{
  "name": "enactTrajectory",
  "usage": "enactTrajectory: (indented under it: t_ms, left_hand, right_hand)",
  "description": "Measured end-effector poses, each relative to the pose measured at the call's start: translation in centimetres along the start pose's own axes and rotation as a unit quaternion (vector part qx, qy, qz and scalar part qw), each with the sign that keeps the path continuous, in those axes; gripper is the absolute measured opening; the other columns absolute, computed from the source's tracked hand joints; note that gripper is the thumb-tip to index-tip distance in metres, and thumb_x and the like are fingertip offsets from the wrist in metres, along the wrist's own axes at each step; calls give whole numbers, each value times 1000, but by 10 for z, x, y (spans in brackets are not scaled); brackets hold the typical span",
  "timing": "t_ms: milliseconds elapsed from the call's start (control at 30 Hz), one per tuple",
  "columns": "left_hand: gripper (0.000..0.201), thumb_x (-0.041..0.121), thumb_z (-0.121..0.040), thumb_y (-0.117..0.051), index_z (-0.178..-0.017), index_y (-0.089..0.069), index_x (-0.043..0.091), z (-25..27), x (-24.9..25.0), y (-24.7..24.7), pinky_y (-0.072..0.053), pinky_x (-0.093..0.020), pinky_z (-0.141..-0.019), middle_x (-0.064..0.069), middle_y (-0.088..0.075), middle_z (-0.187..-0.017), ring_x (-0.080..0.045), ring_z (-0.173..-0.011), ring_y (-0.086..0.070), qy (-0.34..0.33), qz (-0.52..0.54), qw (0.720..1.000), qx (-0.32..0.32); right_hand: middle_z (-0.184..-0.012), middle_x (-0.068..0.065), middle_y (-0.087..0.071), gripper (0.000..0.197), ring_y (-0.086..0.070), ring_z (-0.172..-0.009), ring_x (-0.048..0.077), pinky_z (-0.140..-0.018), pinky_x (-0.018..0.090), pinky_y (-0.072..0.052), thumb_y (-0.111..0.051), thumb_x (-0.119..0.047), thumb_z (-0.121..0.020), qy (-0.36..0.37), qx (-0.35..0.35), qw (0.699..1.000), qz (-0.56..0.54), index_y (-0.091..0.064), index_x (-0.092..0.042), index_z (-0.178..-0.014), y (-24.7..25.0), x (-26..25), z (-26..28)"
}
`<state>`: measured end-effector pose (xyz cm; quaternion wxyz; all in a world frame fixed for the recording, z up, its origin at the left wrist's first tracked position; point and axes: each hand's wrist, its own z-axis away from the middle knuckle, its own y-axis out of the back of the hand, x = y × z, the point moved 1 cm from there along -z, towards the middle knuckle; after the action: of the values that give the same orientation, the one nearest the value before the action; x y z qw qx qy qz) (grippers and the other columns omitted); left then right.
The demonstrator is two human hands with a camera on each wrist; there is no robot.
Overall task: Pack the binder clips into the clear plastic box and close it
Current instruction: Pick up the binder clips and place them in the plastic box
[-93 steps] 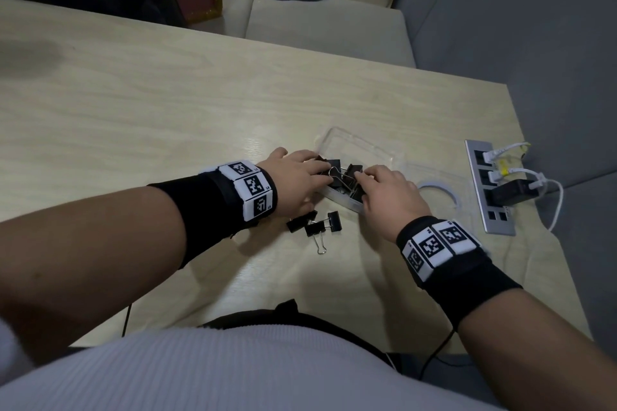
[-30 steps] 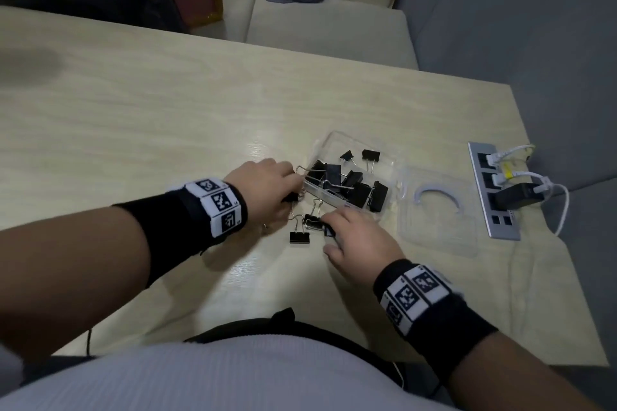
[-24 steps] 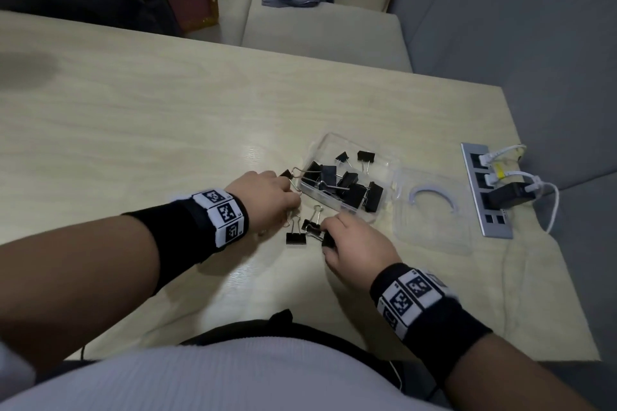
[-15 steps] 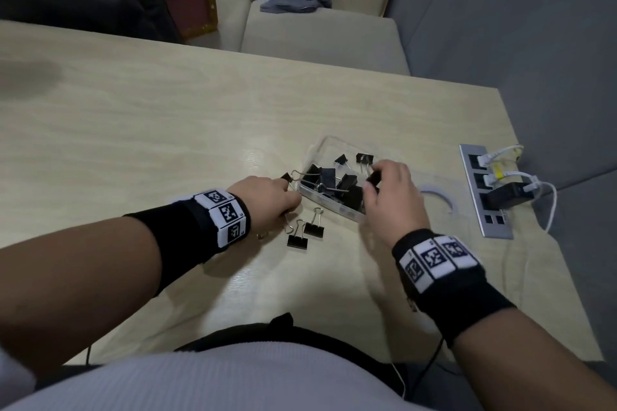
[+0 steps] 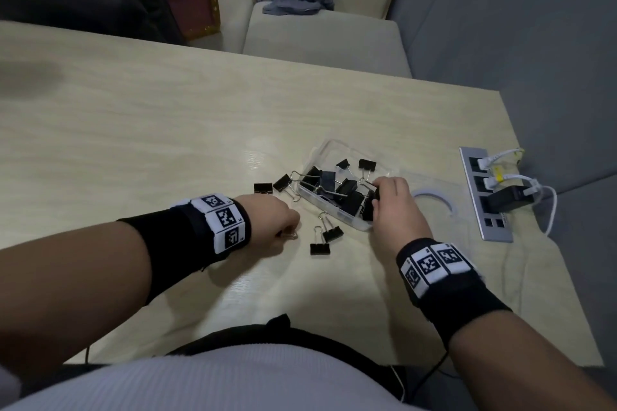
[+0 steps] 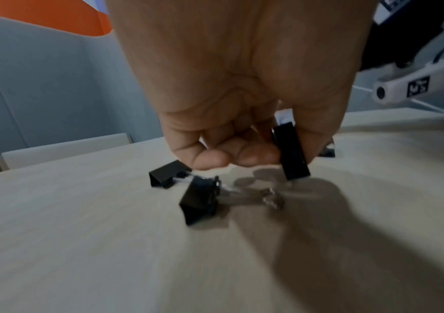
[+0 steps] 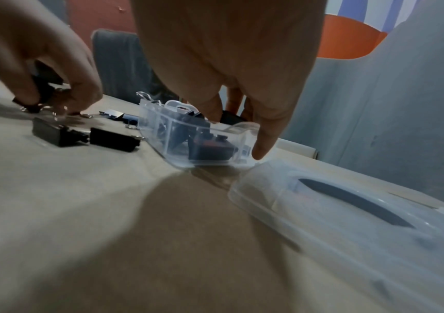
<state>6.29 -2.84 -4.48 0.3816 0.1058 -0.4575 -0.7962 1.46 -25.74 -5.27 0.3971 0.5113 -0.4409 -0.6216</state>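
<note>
The clear plastic box [image 5: 337,213], lid [image 5: 430,210] open to its right, holds binder clips [image 5: 347,193] at the right of a pale wooden table [image 5: 150,130]. The left hand [image 5: 270,223] pinches a clip [image 6: 291,154]; the right hand [image 5: 394,207] curls into the box, grip unclear. A power strip [image 5: 484,193] lies right, cushioned seats [image 5: 320,37] beyond.

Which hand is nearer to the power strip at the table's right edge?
Right. The right hand is at the clear plastic box, with the open lid between it and the power strip. The left hand is farther, beyond the box.
</note>
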Motion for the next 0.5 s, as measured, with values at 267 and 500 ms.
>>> enactTrajectory:
  t_ms: [267, 500]
  left_hand:
    - [18, 23, -87, -63, -104, -68, 22, -4, -1, 53, -42, -24, -76, 10, -55, -89, -11, -82, -52, -39, 121, 980, 151]
    - [34, 27, -90, -62, -123, -60, 20, -31, 5, 68, -46, -29, -86, 1, -70, -110, -19, -102, -62, 52, 172, 955, 235]
  right_hand:
    - [-132, 9, -40, 49, -57, -83, 21, -66, 30, -50, -50, 3, -87, 54, -32, 997, 33, -40, -11, -133, -8, 2, 25]
    - [-131, 3, -43, 35, -52, -76, 15, -66, 28, -45, -46, -15, -95, 93, -43, 995, 0, -44, -15, -129, -1, 3, 44]
